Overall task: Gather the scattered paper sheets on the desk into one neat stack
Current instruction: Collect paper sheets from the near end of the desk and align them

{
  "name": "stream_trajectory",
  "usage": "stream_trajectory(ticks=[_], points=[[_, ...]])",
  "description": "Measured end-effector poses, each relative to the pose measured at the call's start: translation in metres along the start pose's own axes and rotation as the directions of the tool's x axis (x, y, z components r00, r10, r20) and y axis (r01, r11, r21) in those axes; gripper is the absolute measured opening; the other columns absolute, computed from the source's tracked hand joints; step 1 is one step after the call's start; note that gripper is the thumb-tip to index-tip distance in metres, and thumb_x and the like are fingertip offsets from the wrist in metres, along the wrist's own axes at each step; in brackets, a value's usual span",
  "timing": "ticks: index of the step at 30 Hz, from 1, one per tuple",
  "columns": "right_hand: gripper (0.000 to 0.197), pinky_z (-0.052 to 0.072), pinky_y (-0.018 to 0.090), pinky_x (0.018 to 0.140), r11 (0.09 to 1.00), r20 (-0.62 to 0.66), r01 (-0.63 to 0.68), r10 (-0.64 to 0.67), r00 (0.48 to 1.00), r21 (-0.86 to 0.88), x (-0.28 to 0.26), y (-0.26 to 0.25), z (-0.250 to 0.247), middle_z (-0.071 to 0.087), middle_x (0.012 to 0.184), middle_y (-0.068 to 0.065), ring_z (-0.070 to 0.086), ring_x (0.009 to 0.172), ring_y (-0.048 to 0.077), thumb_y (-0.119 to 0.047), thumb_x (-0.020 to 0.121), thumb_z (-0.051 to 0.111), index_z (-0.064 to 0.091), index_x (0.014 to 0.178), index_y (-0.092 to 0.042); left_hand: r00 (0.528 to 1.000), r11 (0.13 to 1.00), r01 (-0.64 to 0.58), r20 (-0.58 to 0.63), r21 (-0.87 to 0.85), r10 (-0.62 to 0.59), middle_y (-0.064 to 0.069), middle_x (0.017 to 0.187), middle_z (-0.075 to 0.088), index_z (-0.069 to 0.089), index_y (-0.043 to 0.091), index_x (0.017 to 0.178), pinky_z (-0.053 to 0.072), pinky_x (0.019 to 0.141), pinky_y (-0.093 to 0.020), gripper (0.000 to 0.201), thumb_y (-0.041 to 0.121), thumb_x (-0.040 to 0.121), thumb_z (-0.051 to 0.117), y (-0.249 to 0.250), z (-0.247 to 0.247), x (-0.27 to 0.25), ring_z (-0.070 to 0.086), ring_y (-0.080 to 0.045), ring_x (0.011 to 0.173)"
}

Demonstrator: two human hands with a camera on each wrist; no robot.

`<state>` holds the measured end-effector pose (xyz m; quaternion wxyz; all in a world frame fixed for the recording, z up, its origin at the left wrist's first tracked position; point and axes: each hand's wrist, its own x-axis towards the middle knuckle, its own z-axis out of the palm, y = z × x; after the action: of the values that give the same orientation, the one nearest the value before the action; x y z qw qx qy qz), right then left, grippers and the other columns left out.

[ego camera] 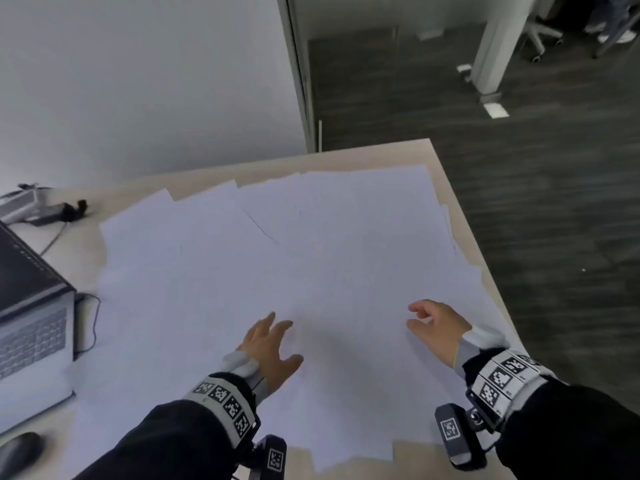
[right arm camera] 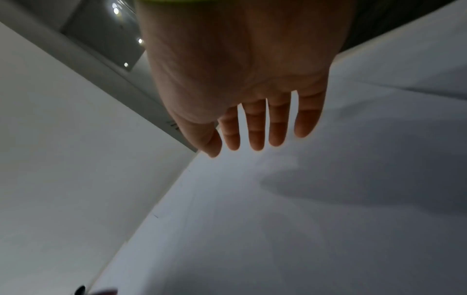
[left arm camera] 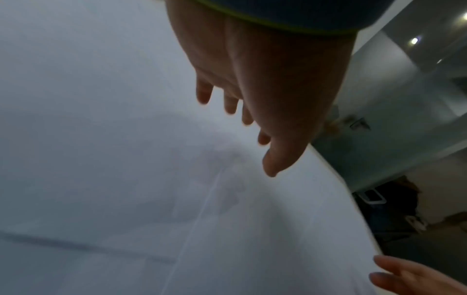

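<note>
Several white paper sheets (ego camera: 311,244) lie spread and overlapping across most of the light wooden desk (ego camera: 381,150). My left hand (ego camera: 273,344) hangs palm-down over the near middle of the sheets, fingers spread and straight, holding nothing. In the left wrist view the left hand (left arm camera: 252,89) casts a shadow on the paper (left arm camera: 101,139) below it. My right hand (ego camera: 433,323) hovers over the sheets near the desk's right edge, fingers loosely extended and empty. The right wrist view shows the right hand (right arm camera: 252,99) with straight fingers above the paper (right arm camera: 303,219).
An open laptop (ego camera: 31,323) stands at the desk's left side, with a cable (ego camera: 90,323) beside it and a dark mouse (ego camera: 19,452) at the near left corner. A grey device (ego camera: 24,206) lies at the back left. Some sheets overhang the desk's right edge above dark floor (ego camera: 554,202).
</note>
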<state>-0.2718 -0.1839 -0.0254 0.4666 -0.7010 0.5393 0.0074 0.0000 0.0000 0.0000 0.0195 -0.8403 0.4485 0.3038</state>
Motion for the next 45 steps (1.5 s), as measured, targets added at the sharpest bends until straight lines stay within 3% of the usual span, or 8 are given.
stream_trajectory(ticks=[3,8,12,15,30,38,42,45], points=[[0.036,0.04,0.032,0.105,0.989,-0.017,0.033,-0.036,0.999,-0.142,-0.003,0.01,0.005,0.05,0.132,-0.007,0.05,0.122,0.016,-0.036,0.093,0.056,0.054,0.129,-0.031,0.996,0.993,0.092,-0.022,0.072,-0.091,0.006,0.166,-0.017,0.001,0.04,0.157,0.015,0.123,-0.049,0.089,0.073,0.088,0.045,0.001,0.008,0.01,-0.009,-0.021,0.154],[0.051,0.032,0.034,0.111,0.91,0.038,0.127,-0.122,0.992,-0.395,-0.013,0.019,0.012,0.03,0.15,-0.016,0.028,0.141,0.014,-0.055,0.087,0.054,0.044,0.136,-0.04,0.98,0.975,0.198,-0.032,0.096,-0.196,0.005,0.164,-0.025,-0.019,0.039,0.154,0.008,0.123,-0.053,0.115,0.092,0.071,0.041,-0.009,0.026,0.029,-0.016,-0.026,0.153],[0.101,0.007,0.049,0.12,0.78,0.091,0.097,-0.051,0.994,-0.618,-0.018,0.022,0.015,-0.017,0.161,-0.015,-0.014,0.15,0.014,-0.083,0.066,0.05,0.004,0.15,-0.048,0.987,0.983,0.159,-0.028,0.092,-0.157,0.006,0.165,-0.023,-0.017,0.038,0.154,0.009,0.123,-0.054,0.119,0.089,0.069,0.049,-0.014,0.038,0.035,-0.015,-0.026,0.153],[0.118,-0.004,0.057,0.118,0.73,0.131,0.091,-0.003,0.991,-0.677,-0.019,0.031,0.017,-0.032,0.157,-0.012,-0.027,0.147,0.016,-0.087,0.059,0.051,-0.013,0.149,-0.047,0.987,0.987,0.151,-0.064,0.058,-0.148,0.008,0.166,-0.018,-0.008,0.042,0.154,0.012,0.122,-0.054,0.114,0.088,0.068,0.051,-0.019,0.043,0.037,-0.012,-0.025,0.154],[0.103,0.004,0.049,0.118,0.744,0.044,0.072,-0.058,0.997,-0.665,-0.016,0.038,0.016,-0.018,0.16,-0.021,-0.014,0.149,0.007,-0.084,0.063,0.05,0.004,0.148,-0.051,0.977,0.991,0.1,-0.179,-0.088,-0.115,0.013,0.16,0.016,0.038,0.047,0.141,0.019,0.118,-0.048,0.074,0.069,0.075,0.063,-0.025,0.037,0.039,0.007,-0.014,0.151],[0.09,0.002,0.048,0.12,0.756,0.091,0.099,-0.053,0.994,-0.647,-0.015,0.039,0.015,-0.016,0.16,-0.022,-0.015,0.149,0.007,-0.072,0.076,0.053,0.006,0.15,-0.049,0.985,0.989,-0.145,-0.091,0.018,0.146,0.022,0.162,0.016,0.039,0.05,0.139,0.011,0.119,-0.045,0.078,0.068,0.066,0.059,-0.039,0.034,0.028,0.003,-0.01,0.153],[0.077,-0.001,0.046,0.121,0.772,0.134,0.164,-0.103,0.986,-0.614,-0.018,0.041,0.015,-0.012,0.16,-0.023,-0.014,0.149,0.005,-0.058,0.088,0.051,0.008,0.151,-0.047,0.939,0.926,-0.343,0.041,0.157,0.341,0.026,0.163,0.006,0.035,0.05,0.143,0.006,0.12,-0.045,0.08,0.049,0.067,0.06,-0.025,0.032,0.026,-0.003,-0.009,0.154],[0.063,0.013,0.042,0.121,0.825,0.012,0.105,-0.118,0.993,-0.555,-0.024,0.041,0.011,-0.002,0.158,-0.026,-0.001,0.151,0.008,-0.047,0.094,0.048,0.018,0.149,-0.045,0.896,0.873,-0.441,0.156,0.206,0.416,0.025,0.164,-0.004,0.031,0.049,0.142,0.0,0.122,-0.046,0.082,0.029,0.067,0.057,-0.006,0.032,0.027,-0.012,-0.006,0.152]])
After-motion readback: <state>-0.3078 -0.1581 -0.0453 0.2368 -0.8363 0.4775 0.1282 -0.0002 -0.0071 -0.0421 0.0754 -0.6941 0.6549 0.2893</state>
